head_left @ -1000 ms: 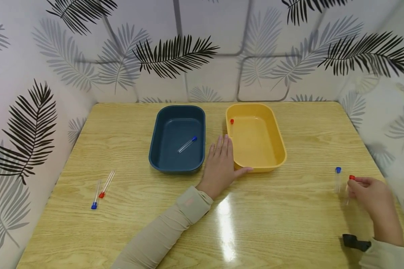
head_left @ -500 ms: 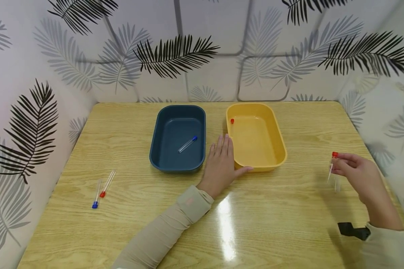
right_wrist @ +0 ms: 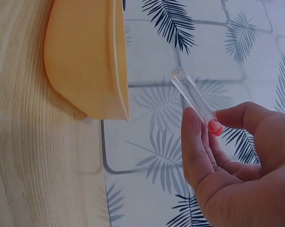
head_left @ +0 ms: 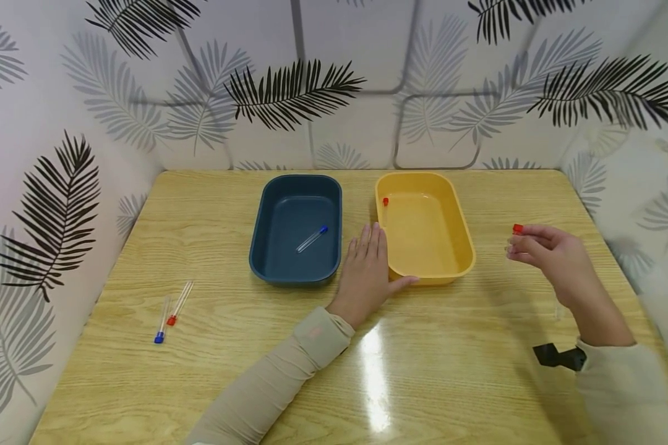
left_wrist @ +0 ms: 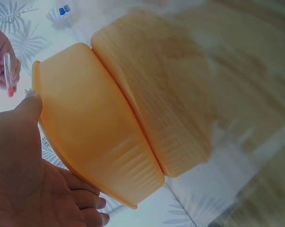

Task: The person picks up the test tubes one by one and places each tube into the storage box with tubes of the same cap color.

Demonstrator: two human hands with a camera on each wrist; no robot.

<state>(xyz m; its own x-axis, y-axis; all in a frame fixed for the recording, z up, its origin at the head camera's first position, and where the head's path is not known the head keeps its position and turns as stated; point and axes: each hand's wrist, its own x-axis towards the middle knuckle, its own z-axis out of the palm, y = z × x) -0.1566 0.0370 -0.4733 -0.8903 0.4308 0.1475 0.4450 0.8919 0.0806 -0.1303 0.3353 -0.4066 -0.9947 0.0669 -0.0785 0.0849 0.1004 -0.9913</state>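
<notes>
My right hand pinches a clear test tube by its red cap, raised above the table to the right of the yellow tray. In the right wrist view the capped end sits between thumb and fingers. My left hand rests against the yellow tray's near left corner, fingers straight along its side and thumb on the front rim. Inside that tray lies a red-capped test tube. The dark blue tray beside it contains a blue-capped test tube.
On the table's left lie a red-capped tube and a blue-capped tube. Another clear tube lies at the right, mostly hidden by my right arm. A leaf-patterned wall covering stands behind the table.
My right hand has lifted the red-capped test tube from the right side and carried it left and away from me toward the yellow tray. My left hand has stayed put.
</notes>
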